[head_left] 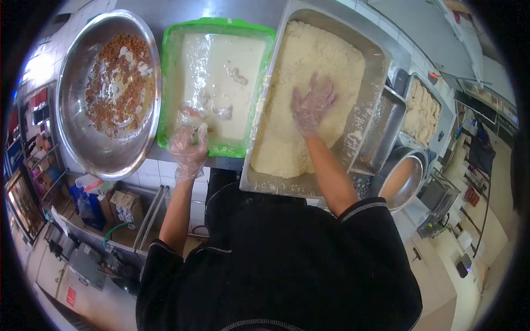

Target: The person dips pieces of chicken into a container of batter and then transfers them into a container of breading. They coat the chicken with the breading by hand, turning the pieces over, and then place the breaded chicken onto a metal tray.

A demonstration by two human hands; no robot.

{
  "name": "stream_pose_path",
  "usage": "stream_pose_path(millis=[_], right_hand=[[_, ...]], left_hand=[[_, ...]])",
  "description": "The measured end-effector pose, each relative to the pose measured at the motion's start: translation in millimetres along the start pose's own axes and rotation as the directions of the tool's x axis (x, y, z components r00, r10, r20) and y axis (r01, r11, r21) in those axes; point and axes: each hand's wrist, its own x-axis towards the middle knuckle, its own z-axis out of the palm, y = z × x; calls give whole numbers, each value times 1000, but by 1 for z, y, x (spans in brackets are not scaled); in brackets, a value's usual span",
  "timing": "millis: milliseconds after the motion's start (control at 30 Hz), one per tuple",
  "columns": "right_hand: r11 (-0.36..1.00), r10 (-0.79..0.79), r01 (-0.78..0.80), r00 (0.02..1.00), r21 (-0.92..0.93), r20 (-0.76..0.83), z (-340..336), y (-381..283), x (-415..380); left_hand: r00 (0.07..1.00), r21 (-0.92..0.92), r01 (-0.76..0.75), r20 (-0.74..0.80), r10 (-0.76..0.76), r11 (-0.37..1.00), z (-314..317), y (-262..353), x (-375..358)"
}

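My left hand (189,150), in a clear plastic glove smeared with batter, is over the near rim of a green tub (162,71). Its fingers are loosely bent, the thumb apart from them, and I see nothing held. Pale liquid batter (221,60) fills the tub, and a few pieces of raw meat (223,112) show at its surface, some just beyond my fingertips. In a clear glove too, my right hand (314,106) lies with fingers spread on pale yellow crumbs (292,60) in a deep metal tray (361,124).
A large steel bowl (69,105) with reddish-brown crumbly mix stands at the left. Right of the crumb tray are a narrower metal pan (381,132), a steel bowl (411,176) and a tray of pale coated pieces (419,113). A shelf with boxes (126,207) is lower left.
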Motion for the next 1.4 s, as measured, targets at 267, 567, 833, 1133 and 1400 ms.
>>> stream_pose_path(millis=[267, 567, 833, 1133, 1400], right_hand=[[979, 118, -33, 894, 200, -432, -13, 5, 46], [996, 25, -53, 939, -73, -344, 42, 7, 37], [997, 4, -28, 948, -73, -319, 49, 0, 43], [997, -41, 21, 956, -71, -292, 35, -3, 44], [1000, -18, 12, 948, -22, -319, 46, 2, 45]], left_hand=[[996, -48, -74, -58, 71, 996, -1, -5, -1], [996, -82, -53, -74, 47, 995, 5, -7, 2], [999, 60, -23, 48, 20, 998, 2, -4, 5], [985, 66, 30, 166, -41, 997, 5, -6, 3], [1000, 51, -15, 14, 14, 999, 2, -5, -1]])
